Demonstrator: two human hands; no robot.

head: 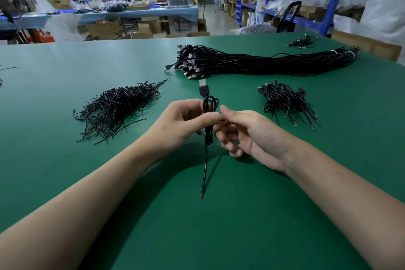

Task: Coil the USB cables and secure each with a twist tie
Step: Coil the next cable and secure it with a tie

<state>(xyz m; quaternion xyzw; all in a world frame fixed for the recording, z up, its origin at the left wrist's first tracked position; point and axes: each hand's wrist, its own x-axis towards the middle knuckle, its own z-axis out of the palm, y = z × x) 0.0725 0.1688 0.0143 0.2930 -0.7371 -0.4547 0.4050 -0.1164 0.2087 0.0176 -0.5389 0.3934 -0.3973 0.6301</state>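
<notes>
L hand (184, 120) pinches coiled USB cable (209, 103) at its waist, plug above the fingers, tail hanging below. R hand (247, 133), just beside, pinches twist tie (221, 119) against coil. Keep L grip firm so loops don't spring; wrap tie snug, then twist

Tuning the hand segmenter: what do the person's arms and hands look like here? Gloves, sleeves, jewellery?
No gloves on the left hand or the right hand. The left forearm and right forearm are uncovered to the frame edge; no sleeve shows. No watch, ring, wristband or marking visible.
</notes>
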